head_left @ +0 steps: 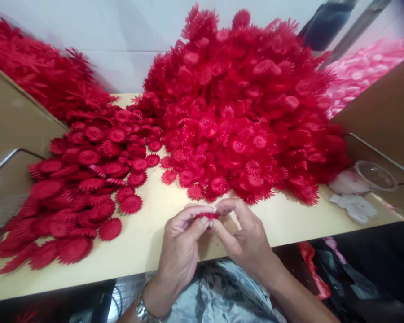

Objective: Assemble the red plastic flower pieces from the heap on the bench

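Near the table's front edge, my left hand (183, 242) and my right hand (244, 231) meet and pinch a small red fringed disc (207, 216) between thumbs and fingertips. Much of the disc is hidden by my fingers. Beyond my hands rises a large heap of red fringed petal pieces (242, 121), some with small holes at the centre. To the left spreads a lower pile of flat red discs with notched rims (87, 188). One loose disc (110, 229) lies at that pile's near edge.
Cardboard panels (16, 107) flank both sides, with metal wire at each. A heap of red pieces (37, 72) is behind the left panel, pink pieces (366, 72) behind the right. A clear plastic cup (375, 176) and whitish plastic scraps (353, 207) lie at the table's right.
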### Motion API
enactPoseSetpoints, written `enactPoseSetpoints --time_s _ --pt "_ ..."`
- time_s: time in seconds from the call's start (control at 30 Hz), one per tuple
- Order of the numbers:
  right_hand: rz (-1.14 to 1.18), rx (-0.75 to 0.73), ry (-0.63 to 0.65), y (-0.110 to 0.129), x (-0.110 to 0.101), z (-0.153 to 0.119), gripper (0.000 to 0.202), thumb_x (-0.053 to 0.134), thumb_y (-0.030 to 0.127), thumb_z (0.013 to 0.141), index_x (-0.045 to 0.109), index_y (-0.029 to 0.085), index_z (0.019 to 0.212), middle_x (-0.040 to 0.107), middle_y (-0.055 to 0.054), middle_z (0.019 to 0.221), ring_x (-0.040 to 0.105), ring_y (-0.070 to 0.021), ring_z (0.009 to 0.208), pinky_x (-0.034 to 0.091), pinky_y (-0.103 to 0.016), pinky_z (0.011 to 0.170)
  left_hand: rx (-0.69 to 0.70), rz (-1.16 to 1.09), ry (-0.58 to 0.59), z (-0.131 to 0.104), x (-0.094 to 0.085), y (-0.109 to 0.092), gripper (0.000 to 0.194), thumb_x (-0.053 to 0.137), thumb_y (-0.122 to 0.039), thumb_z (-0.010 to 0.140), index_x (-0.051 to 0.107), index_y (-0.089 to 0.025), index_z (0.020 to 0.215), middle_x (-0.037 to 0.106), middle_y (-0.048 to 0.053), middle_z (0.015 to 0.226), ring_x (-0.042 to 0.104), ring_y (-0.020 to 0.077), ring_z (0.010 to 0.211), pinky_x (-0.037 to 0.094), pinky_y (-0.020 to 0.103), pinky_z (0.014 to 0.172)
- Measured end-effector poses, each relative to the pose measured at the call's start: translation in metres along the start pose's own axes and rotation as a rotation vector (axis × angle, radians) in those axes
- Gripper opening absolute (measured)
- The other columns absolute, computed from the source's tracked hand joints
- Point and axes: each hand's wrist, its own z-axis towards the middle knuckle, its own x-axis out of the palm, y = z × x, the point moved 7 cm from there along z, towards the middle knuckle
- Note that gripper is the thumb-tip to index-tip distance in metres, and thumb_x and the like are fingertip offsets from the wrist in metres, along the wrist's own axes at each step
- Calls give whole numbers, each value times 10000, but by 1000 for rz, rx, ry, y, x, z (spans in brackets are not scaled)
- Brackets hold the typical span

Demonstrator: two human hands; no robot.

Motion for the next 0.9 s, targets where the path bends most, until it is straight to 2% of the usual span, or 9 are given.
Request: enactPoseSetpoints --time_s 0.07,0.2,0.27,0.37,0.5,0.57,0.73,0.8,0.9 --pt "16 48 46 -1 2 0 92 528 148 824 542 175 911 558 -28 761 535 -148 730 453 -279 658 -2 12 5 -1 -2 -1 79 666 -151 692 724 -178 738 682 15 730 598 108 708 462 178 684" --pt "-6 0 124 4 2 3 93 481 135 842 558 167 801 538 -26 699 504 -140 673 417 -264 608 -13 89 -5 -1 -10 -4 165 692 -157 679 716 -197 837 683 -7 714 593 86 658 465 149 641" --pt "-23 -24 173 5 2 5 107 469 106 825 551 158 781 530 -28 688 488 -139 654 399 -259 590 -23 163 58 0 -9 -6 181 696 -144 674 716 -194 848 693 -2 719 605 91 655 471 151 638" --pt "-54 -75 272 7 5 7 139 443 81 814 549 154 762 523 -34 677 474 -145 654 382 -261 586 -28 235 129 0 -7 -7 101 686 -143 684 721 -166 776 706 23 706 617 105 639 475 169 631" --pt "-71 -92 343 7 12 7 159 429 106 846 561 145 766 520 -39 663 473 -150 648 377 -265 579 -18 179 38 -1 -12 -5 32 688 -163 678 679 -141 657 651 -1 595 559 88 559 443 170 569" --pt "-112 -94 299 8 13 7 186 420 139 874 564 139 757 521 -47 667 477 -154 654 386 -276 591 -13 123 -3 -2 -13 -3 89 673 -194 702 640 -147 635 606 -26 560 518 75 522 421 169 535" --pt "-159 -152 44 21 6 6 111 519 227 866 549 155 787 558 -58 731 501 -167 714 414 -301 650 85 80 -93 -3 -15 -7 136 660 -213 730 583 -162 630 559 -54 562 479 59 526 392 152 525" --pt "-138 -173 21 25 7 6 110 539 213 854 540 164 756 550 -44 697 494 -160 690 413 -300 639 108 83 -111 -1 -16 -11 137 674 -210 719 584 -158 630 532 -61 553 443 50 519 367 143 508" --pt "-129 -166 14 22 9 8 126 547 222 851 546 148 748 546 -49 682 489 -159 675 420 -300 625 54 19 -81 1 -14 -9 124 683 -213 708 619 -147 624 548 -47 555 455 50 529 377 145 526"
